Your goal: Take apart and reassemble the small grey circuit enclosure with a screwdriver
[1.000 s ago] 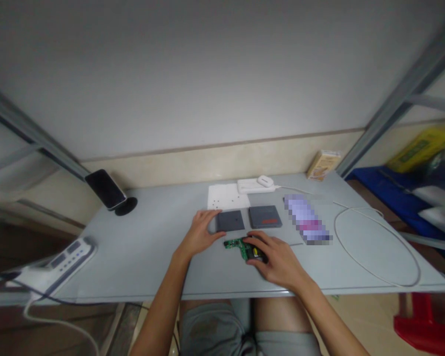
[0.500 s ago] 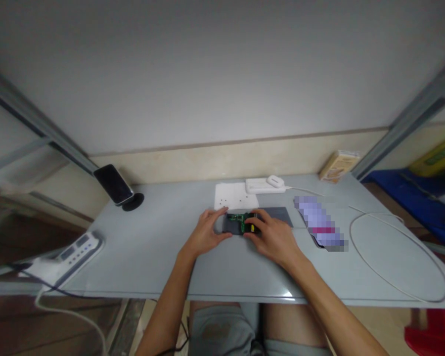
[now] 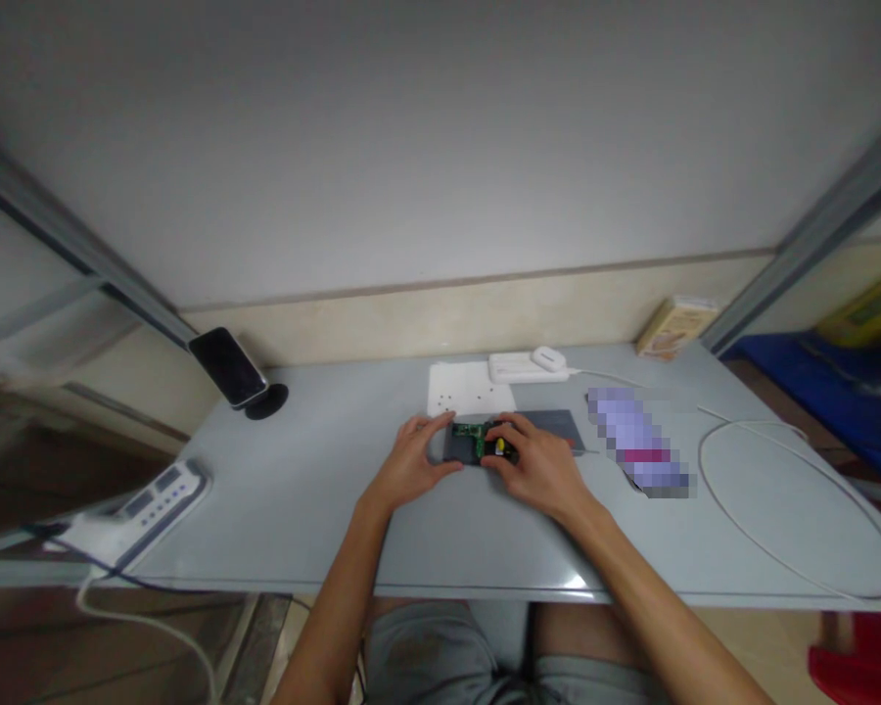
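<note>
A small green circuit board lies on top of a dark grey square case half near the middle of the grey table. My right hand grips the board's right end, where a yellow part shows. My left hand rests against the left edge of that case half, fingers curled around it. A second dark grey case half lies just right of my right hand, partly hidden by it.
A white sheet and a white charger lie behind the hands. A phone on a stand sits at far left, a power strip at the left edge. A blurred purple item, a white cable loop and a box lie right.
My right hand carried the circuit board from the table in front onto the left grey case half. My left hand stayed at the case's left edge.
</note>
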Motion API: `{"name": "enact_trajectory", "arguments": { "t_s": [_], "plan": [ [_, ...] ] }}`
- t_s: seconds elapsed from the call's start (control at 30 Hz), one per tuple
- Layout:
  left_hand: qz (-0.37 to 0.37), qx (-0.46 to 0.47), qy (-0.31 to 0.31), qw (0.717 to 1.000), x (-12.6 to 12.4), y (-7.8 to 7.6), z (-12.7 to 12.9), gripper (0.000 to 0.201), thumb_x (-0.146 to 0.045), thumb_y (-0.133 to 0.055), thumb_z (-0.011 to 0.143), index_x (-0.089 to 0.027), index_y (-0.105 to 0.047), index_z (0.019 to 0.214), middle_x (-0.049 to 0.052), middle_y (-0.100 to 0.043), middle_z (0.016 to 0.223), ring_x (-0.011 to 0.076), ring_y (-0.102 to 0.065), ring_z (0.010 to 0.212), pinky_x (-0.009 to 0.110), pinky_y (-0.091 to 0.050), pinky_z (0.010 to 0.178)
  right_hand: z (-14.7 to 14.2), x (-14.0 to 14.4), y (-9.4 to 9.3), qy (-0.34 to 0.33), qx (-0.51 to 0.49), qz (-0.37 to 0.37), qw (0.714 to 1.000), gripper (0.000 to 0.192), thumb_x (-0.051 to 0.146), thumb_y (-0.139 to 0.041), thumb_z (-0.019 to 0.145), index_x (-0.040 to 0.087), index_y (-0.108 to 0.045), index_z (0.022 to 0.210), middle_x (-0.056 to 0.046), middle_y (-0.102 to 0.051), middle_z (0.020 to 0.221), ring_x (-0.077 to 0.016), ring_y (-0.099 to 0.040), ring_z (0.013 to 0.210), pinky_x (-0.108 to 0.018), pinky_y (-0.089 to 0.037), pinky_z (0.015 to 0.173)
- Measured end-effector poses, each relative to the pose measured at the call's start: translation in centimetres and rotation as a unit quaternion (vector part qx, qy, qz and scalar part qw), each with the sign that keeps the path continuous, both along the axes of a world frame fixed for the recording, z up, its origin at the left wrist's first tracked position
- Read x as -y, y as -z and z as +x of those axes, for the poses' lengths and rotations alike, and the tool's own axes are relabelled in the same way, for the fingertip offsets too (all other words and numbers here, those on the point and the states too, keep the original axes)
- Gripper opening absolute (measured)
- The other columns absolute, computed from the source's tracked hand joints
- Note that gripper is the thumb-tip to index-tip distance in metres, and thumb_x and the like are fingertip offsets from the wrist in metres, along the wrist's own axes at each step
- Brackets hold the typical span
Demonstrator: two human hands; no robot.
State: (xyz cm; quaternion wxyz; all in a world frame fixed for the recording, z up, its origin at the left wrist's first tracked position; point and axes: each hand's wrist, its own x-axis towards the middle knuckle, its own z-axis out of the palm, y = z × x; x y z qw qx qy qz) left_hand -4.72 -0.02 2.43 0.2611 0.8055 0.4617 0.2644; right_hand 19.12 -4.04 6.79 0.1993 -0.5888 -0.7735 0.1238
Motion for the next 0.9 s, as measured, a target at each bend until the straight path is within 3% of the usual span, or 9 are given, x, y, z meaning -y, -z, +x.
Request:
{"name": "enact_trajectory", "arguments": {
  "t_s": [0.4,0.67,0.9],
  "plan": [
    [-0.011,0.023,0.015,1.000,-0.2,0.2,-0.2,0.087,-0.025,-0.086,0.079,-0.032,-0.042,0.153,0.008,-0.060,0.141,0.0286,-0.050,0.131,0.051,-0.035,0.118,-0.4,0.1,1.4,-0.012,0.000,0.068,0.998,0.021,0.037,-0.066,0.092,0.023,-0.072,0.107,-0.009,-0.067,0.135,-0.0270,-0.072,0.098,-0.041,-0.054,0.084],
    [-0.017,0.042,0.005,0.999,-0.2,0.3,-0.4,0.085,-0.024,-0.085,0.078,-0.032,-0.044,0.152,0.009,-0.059,0.136,0.0269,-0.052,0.127,0.050,-0.039,0.117,-0.4,0.1,1.2,-0.047,0.083,0.030,0.995,0.028,0.037,-0.063,0.095,0.021,-0.070,0.116,-0.012,-0.068,0.133,-0.0302,-0.069,0.108,-0.043,-0.049,0.091],
    [-0.014,0.030,-0.003,0.999,0.0,0.1,-0.2,0.083,-0.024,-0.086,0.076,-0.031,-0.047,0.149,0.008,-0.060,0.131,0.0265,-0.054,0.122,0.050,-0.043,0.115,-0.7,0.2,0.7,-0.057,0.089,0.013,0.994,0.028,0.035,-0.059,0.095,0.019,-0.069,0.116,-0.015,-0.067,0.135,-0.0318,-0.068,0.108,-0.046,-0.047,0.092]
  ]
}}
